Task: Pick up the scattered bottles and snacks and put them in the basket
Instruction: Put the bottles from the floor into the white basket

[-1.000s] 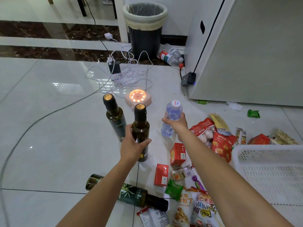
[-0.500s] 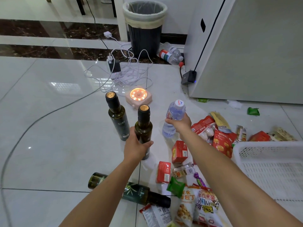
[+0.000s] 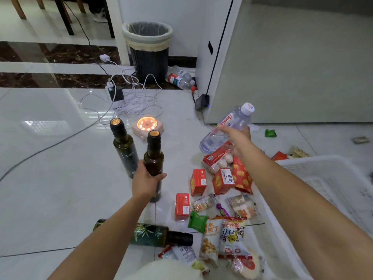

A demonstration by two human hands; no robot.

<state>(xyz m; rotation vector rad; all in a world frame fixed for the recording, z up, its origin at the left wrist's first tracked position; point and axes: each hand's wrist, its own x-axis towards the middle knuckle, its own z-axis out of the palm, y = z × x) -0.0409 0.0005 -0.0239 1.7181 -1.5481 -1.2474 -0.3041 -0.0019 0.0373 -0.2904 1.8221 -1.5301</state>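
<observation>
Nearest: snack packets (image 3: pixel 222 235) strewn on the floor, dark bottle (image 3: pixel 153 235) lying on its side left of them. White basket (image 3: pixel 333 184) at right, just beside the snacks. Left grip (image 3: pixel 145 179) curled round the brown bottle (image 3: pixel 153 158), upright on the floor; green bottle (image 3: pixel 123 146) stands just behind it. Right grip (image 3: pixel 237 138) closed round the water bottle (image 3: pixel 232 123), tilted, cap up-right, off the floor above the red packs. Beyond: glowing lamp (image 3: pixel 147 125), trash bin (image 3: pixel 148 51).
</observation>
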